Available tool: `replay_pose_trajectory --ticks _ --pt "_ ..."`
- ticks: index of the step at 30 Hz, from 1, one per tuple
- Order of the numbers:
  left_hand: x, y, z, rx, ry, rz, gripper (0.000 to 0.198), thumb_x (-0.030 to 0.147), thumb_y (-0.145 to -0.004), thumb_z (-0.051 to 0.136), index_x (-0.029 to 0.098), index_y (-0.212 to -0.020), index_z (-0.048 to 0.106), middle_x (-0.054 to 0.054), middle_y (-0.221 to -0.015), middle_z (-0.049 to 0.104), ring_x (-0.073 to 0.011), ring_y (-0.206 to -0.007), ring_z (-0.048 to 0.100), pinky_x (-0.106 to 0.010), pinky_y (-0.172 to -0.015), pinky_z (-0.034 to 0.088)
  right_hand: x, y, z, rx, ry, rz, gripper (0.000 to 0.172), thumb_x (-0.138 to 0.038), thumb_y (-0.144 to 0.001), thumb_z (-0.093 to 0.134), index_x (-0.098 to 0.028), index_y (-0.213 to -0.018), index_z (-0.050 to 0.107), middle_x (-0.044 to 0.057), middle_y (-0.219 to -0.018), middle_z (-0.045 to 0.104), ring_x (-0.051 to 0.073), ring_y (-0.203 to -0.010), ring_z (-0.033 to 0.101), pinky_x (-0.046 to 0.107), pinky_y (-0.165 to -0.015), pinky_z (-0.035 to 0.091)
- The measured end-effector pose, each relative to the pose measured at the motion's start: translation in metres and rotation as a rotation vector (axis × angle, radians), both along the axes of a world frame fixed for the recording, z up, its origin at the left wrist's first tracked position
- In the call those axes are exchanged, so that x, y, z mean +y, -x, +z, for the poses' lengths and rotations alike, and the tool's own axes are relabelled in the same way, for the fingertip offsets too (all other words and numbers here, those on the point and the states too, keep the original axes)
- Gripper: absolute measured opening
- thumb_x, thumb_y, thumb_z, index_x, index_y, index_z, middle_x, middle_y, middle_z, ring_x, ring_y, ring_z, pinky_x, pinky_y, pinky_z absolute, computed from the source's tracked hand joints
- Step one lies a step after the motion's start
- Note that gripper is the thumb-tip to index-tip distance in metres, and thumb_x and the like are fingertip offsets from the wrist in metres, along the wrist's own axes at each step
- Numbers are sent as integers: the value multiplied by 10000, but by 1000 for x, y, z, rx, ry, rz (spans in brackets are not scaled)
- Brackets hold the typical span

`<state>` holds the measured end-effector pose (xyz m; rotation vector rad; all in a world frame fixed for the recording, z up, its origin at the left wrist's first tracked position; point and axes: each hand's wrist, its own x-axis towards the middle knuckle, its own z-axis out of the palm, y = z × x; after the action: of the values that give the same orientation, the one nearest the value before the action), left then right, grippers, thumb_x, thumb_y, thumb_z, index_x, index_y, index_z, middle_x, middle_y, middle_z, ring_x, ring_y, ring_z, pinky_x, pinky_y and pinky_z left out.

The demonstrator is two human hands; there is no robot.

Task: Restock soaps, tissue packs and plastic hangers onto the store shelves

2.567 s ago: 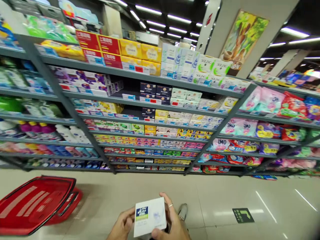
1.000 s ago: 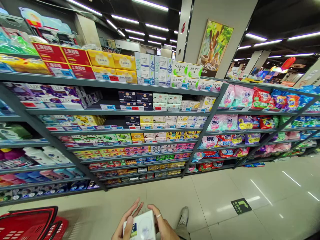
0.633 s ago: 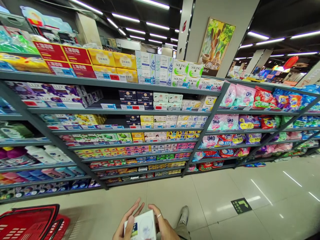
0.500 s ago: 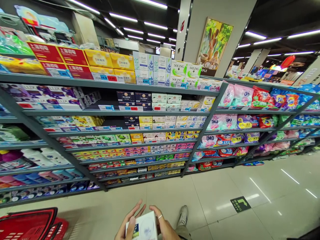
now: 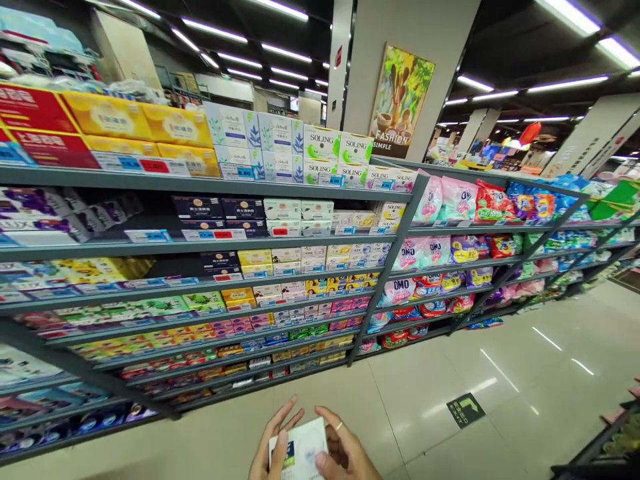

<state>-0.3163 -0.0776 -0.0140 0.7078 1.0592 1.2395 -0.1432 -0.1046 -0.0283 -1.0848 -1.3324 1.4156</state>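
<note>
Left hand and right hand, fingers spread, grip a white carton at six o'clock; grey store shelving of packaged goods fills twelve o'clock.

The person's left hand and right hand are showing bare, slim fingers at the near edge of the view; a thin, pale metal ring is circling one finger of the right hand.

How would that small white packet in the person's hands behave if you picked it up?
The white packet is probably light: it looks thin, held loosely between the left hand and right hand. Its straight edges suggest stiff card, not floppy film. Its smooth face might slip slightly.
</note>
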Motion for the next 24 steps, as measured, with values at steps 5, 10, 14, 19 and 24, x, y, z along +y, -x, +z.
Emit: replay_pose_trajectory --ticks 5,10,14,19,24 --pt "23 -41 19 66 -76 88 770 760 -771 729 277 -1365 644 -132 -1533 613 -379 -1410 574 -451 -1109 544 41 -46 9 61 -30 -45 829 -692 -892 663 -271 -1575 455 136 -1289 710 279 -1098 706 412 -930 573" --pt "33 -98 34 123 38 101 784 751 -609 857 204 -1161 753 -165 -1178 794 -422 -1235 683 -487 -1001 604 70 -104 20 103 -24 -91 853 -733 -871 658 -265 -1561 474 114 -1204 736 275 -1083 705 416 -970 542" --pt "42 -147 40 147 54 123 736 736 -615 863 205 -1115 772 -166 -1067 811 -389 -1016 747 -421 -744 640 84 -148 24 147 60 -39 879 -732 -863 673 -272 -1576 443 112 -1212 732 264 -1027 707 427 -966 539" --pt "56 -176 36 132 -4 178 742 729 -658 847 184 -1155 765 -185 -1066 806 -347 -948 748 -355 -650 589 108 -179 33 206 60 62 864 -706 -871 686 -293 -1580 416 119 -1229 725 279 -1048 704 434 -948 542" --pt "75 -163 50 133 -91 216 710 683 -751 811 163 -1229 747 -191 -1124 802 -320 -941 755 -363 -708 592 140 -176 40 199 35 129 852 -690 -895 669 -299 -1591 373 141 -1327 683 258 -1023 703 361 -834 554"
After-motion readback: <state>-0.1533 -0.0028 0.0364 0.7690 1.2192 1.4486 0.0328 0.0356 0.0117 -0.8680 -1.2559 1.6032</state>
